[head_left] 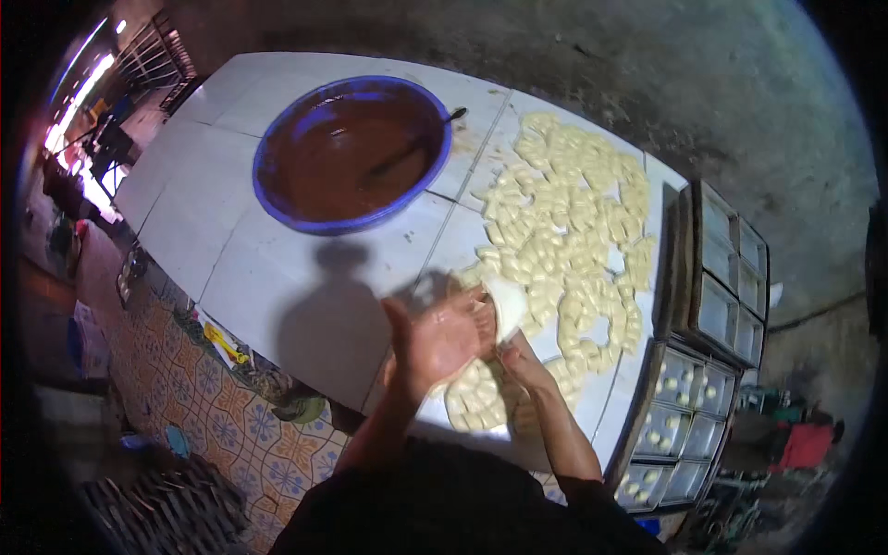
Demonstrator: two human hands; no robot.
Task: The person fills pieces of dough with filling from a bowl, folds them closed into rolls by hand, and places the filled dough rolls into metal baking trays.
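Observation:
A flat, pale piece of dough is held up between my hands over the table's front part. My left hand turns its palm up, thumb standing apart, and its fingers bear against the dough's left side. My right hand pinches the lower edge of the same piece; some of its fingers are hidden. Beyond and under the hands lie many cut pieces of pale dough, close together in curved rows on the white tiled table.
A wide blue basin of brown filling, with a dark-handled utensil in it, stands far left on the table. At the right edge are dark-framed baking trays; small dough balls sit in the nearer compartments. A patterned tile floor lies at the left.

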